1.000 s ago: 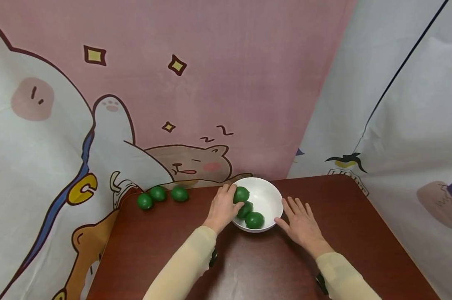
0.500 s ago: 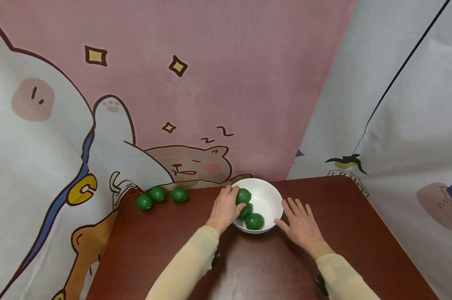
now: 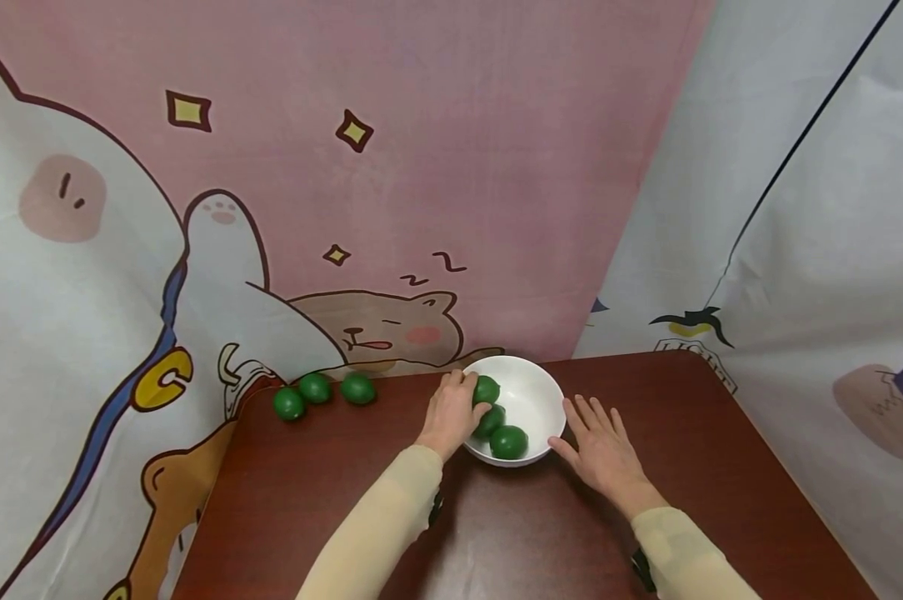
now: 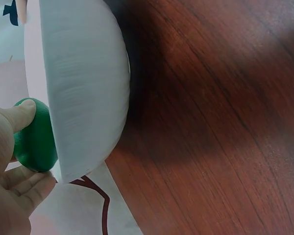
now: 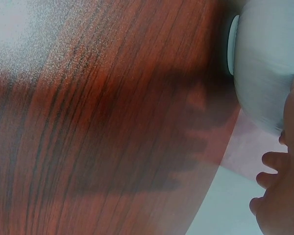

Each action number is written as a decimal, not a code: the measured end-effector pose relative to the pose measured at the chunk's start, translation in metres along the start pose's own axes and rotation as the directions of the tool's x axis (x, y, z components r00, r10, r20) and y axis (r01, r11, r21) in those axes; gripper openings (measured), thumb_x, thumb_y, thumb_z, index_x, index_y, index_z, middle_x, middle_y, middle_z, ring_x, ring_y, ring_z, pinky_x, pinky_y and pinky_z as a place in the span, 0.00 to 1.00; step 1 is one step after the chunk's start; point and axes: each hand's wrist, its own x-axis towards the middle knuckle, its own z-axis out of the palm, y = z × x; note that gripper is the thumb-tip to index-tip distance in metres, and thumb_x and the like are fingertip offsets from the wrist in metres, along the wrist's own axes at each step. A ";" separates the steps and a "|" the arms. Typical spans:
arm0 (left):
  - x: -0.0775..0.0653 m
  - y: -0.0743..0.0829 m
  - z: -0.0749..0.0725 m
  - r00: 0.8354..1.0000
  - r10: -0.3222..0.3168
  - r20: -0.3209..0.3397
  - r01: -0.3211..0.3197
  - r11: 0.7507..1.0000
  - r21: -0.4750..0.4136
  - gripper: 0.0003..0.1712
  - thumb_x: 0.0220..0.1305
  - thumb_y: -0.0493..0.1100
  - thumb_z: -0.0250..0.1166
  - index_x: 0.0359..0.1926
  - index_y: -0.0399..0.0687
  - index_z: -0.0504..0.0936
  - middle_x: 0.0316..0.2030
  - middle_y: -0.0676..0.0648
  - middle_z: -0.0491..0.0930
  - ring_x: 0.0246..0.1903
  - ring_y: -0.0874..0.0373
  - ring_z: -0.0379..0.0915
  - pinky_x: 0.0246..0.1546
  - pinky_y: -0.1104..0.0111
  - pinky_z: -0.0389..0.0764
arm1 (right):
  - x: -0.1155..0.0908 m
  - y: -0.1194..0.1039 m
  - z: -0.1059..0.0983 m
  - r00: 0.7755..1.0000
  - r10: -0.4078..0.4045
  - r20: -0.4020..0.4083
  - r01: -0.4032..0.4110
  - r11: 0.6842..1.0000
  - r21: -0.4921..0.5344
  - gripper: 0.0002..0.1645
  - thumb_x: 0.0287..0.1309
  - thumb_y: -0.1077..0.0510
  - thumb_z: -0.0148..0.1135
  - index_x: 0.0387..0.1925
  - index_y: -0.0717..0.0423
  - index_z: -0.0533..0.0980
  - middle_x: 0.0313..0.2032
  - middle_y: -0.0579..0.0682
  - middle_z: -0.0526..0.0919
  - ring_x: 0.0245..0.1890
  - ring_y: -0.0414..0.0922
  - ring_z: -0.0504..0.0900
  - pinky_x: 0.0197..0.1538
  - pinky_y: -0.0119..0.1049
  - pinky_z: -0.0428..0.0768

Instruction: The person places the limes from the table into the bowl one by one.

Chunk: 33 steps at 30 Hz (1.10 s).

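just right of the frame's centre, the left hand [image 3: 451,414] grips a lime [image 3: 486,390] at the left rim of a bowl [image 3: 536,407], thumb on one side, fingers on the other, probably because so smooth a thing would roll from a looser hold. inside, a middle lime [image 3: 490,422] and a front lime [image 3: 509,442] lie toward the lower left, perhaps settled there by the curve. the right hand [image 3: 605,454] is at the bowl's right, fingers straight and spread apart, thumb at the rim; i can't tell if it presses, but it seems placed to steady. at frame left, three limes [image 3: 358,388] sit along the table's [image 3: 684,467] back edge, out of the arms' way, i'd say.
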 end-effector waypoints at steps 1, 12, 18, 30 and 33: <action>0.001 0.000 0.000 1.000 -0.003 0.002 0.003 1.000 0.005 0.32 0.66 0.53 0.73 0.65 0.42 0.78 0.52 0.41 0.77 0.52 0.50 0.76 0.51 0.57 0.84 | 0.000 0.000 0.000 1.000 0.001 0.001 -0.001 1.000 0.000 0.52 0.70 0.29 0.54 0.79 0.60 0.59 0.76 0.67 0.59 0.78 0.67 0.52 0.76 0.67 0.46; 0.011 -0.002 0.008 1.000 0.002 0.013 -0.003 0.996 0.087 0.32 0.66 0.54 0.72 0.64 0.40 0.79 0.50 0.40 0.77 0.51 0.49 0.75 0.54 0.60 0.82 | -0.001 -0.001 0.001 1.000 0.001 -0.014 -0.001 1.000 -0.010 0.50 0.69 0.34 0.59 0.78 0.61 0.60 0.76 0.68 0.60 0.77 0.67 0.53 0.76 0.67 0.47; 0.015 -0.003 0.012 1.000 0.017 -0.003 -0.017 0.992 0.128 0.33 0.65 0.54 0.73 0.64 0.40 0.79 0.50 0.40 0.77 0.53 0.48 0.75 0.58 0.59 0.79 | -0.001 0.001 0.002 1.000 -0.006 -0.021 0.005 1.000 -0.012 0.50 0.69 0.33 0.58 0.78 0.60 0.60 0.76 0.67 0.61 0.77 0.67 0.54 0.76 0.67 0.48; 0.024 -0.001 0.019 0.999 0.034 0.017 -0.037 0.976 0.215 0.33 0.65 0.53 0.73 0.65 0.42 0.79 0.52 0.40 0.78 0.56 0.47 0.73 0.63 0.60 0.75 | -0.001 0.000 0.000 1.000 -0.007 -0.019 0.007 1.000 -0.009 0.50 0.69 0.34 0.59 0.78 0.60 0.61 0.76 0.67 0.61 0.77 0.67 0.54 0.76 0.67 0.48; 0.024 -0.001 0.021 0.999 0.032 0.031 -0.038 0.976 0.215 0.33 0.65 0.53 0.73 0.65 0.42 0.79 0.52 0.41 0.78 0.55 0.48 0.73 0.63 0.60 0.75 | -0.001 -0.001 0.000 1.000 -0.006 -0.018 0.006 1.000 -0.003 0.49 0.69 0.34 0.59 0.78 0.60 0.60 0.76 0.67 0.61 0.77 0.67 0.54 0.76 0.67 0.48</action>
